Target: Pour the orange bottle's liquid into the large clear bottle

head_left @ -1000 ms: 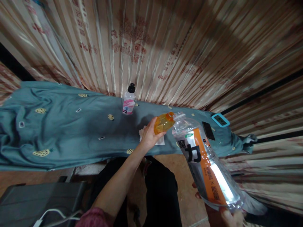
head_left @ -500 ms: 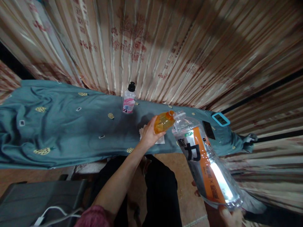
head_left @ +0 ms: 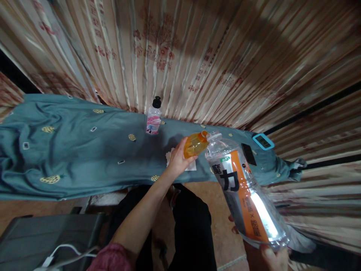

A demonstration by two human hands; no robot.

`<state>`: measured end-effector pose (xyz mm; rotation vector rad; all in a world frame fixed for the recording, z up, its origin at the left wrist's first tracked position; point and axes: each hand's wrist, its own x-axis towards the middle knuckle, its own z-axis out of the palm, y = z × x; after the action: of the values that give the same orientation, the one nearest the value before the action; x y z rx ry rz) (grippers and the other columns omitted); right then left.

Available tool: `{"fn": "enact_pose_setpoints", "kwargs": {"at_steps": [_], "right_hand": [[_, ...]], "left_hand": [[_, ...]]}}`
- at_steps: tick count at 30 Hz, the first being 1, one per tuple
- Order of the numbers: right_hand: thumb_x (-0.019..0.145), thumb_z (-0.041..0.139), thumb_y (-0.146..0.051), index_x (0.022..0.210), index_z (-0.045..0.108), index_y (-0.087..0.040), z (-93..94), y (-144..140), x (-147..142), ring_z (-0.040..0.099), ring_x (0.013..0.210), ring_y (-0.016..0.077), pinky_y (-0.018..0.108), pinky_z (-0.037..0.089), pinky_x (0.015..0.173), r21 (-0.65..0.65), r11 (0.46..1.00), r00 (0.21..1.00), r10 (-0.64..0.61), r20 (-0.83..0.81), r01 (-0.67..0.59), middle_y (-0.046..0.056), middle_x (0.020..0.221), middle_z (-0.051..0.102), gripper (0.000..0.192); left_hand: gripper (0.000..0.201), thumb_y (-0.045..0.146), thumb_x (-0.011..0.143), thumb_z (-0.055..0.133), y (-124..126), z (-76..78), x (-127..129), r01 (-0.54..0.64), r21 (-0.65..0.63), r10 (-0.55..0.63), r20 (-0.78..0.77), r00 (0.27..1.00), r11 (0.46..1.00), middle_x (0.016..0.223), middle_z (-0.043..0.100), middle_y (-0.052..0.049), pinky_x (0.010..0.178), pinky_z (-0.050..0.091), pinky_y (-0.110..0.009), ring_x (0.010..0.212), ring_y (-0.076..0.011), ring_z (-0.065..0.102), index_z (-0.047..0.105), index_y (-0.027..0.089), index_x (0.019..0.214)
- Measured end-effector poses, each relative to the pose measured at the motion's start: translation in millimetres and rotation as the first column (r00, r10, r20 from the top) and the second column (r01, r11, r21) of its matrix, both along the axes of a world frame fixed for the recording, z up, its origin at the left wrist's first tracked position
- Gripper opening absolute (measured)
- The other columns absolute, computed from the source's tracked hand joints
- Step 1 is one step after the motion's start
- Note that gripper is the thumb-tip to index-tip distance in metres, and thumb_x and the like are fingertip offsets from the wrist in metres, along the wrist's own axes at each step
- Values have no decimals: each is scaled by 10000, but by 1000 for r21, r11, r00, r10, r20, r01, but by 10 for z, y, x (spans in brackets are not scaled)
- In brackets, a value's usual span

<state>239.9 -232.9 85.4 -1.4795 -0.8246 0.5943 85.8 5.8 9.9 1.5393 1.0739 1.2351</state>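
My left hand [head_left: 179, 160] is closed around a small orange see-through bottle [head_left: 194, 146], tilted with its mouth to the right. That mouth meets the neck of a large clear plastic bottle [head_left: 239, 184] with an orange and silver label. My right hand [head_left: 272, 258] grips the large bottle near its base, fingers wrapped beneath it. The big bottle slants with its neck toward the upper left. Whether liquid passes between the two mouths, I cannot make out. Under my left hand lies a white piece of paper [head_left: 191, 166], partly covered.
A clear bottle with a black cap and pink label [head_left: 153, 120] stands on the blue-green cloth [head_left: 113, 150]. To the right lie a dark phone [head_left: 249, 154] and a blue-framed digital clock [head_left: 263, 141]. Curtains [head_left: 169, 56] hang behind. A grey seat [head_left: 50, 237] with a white cable is lower left.
Both hands and both bottles stay nearly still, mouth against mouth. The view has shifted very slightly.
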Motion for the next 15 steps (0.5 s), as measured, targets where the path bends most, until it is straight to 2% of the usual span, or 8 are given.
{"fn": "enact_pose_setpoints", "kwargs": {"at_steps": [3, 9, 12, 15], "right_hand": [[694, 728, -515, 1272, 608, -288, 49, 18, -53, 692, 817, 297, 405, 528, 634, -61, 996, 997, -62, -53, 59, 92, 995, 720, 633], [605, 787, -524, 1271, 603, -307, 82, 46, -97, 689, 804, 280, 385, 530, 604, -66, 993, 989, -107, -107, 100, 82, 1095, 689, 723], [635, 771, -509, 1273, 608, -306, 84, 45, -114, 687, 818, 263, 365, 531, 597, -42, 996, 991, -78, -104, 74, 86, 1153, 681, 689], [687, 748, -469, 1304, 598, -284, 60, 28, -103, 695, 820, 255, 349, 548, 608, -20, 999, 994, -46, -102, 44, 84, 1058, 711, 661]], "left_hand": [[791, 239, 708, 834, 1, -9, 2, -3, 3, 3, -3, 1000, 1000, 1363, 649, -94, 1118, 486, -484, 1285, -296, 617, 465, 252, 1407], [789, 240, 705, 830, -4, -4, -2, -6, -2, 6, -8, 1000, 1000, 1369, 648, -78, 1106, 494, -488, 1263, -292, 629, 463, 268, 1403], [780, 246, 713, 824, -9, 8, -5, -4, -9, 4, -17, 1000, 1000, 1372, 646, -87, 1100, 495, -499, 1261, -299, 631, 460, 259, 1403], [786, 240, 710, 826, -11, 19, -6, -4, -14, 3, -26, 1000, 1000, 1386, 637, -96, 1108, 488, -497, 1262, -301, 629, 458, 246, 1405]]}}
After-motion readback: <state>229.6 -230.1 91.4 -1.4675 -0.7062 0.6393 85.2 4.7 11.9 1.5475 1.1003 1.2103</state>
